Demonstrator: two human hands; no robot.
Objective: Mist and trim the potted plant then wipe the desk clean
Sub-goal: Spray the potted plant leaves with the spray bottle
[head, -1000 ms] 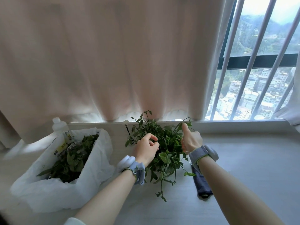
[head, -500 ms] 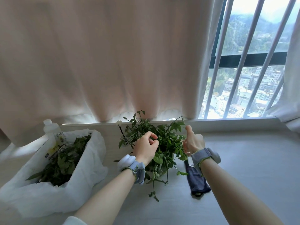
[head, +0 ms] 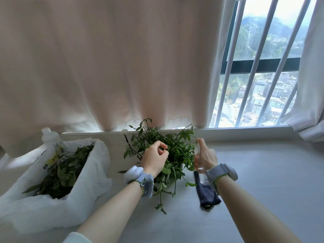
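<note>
The left grip (head: 154,159) curls loosely into the foliage of the potted plant (head: 168,155), fingertips pinching a thin stem. Just right of it, the right grip (head: 206,157) wraps a clear spray bottle (head: 201,171) (upright). A dark cloth (head: 207,195) lies on the surface (head: 263,172) beneath that wrist.

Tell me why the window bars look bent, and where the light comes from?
Head view: the wide-angle lens bows the window bars and curtain; daylight enters from behind, so the potted plant and both forearms sit in soft shade, without hard shadows on the desk.
</note>
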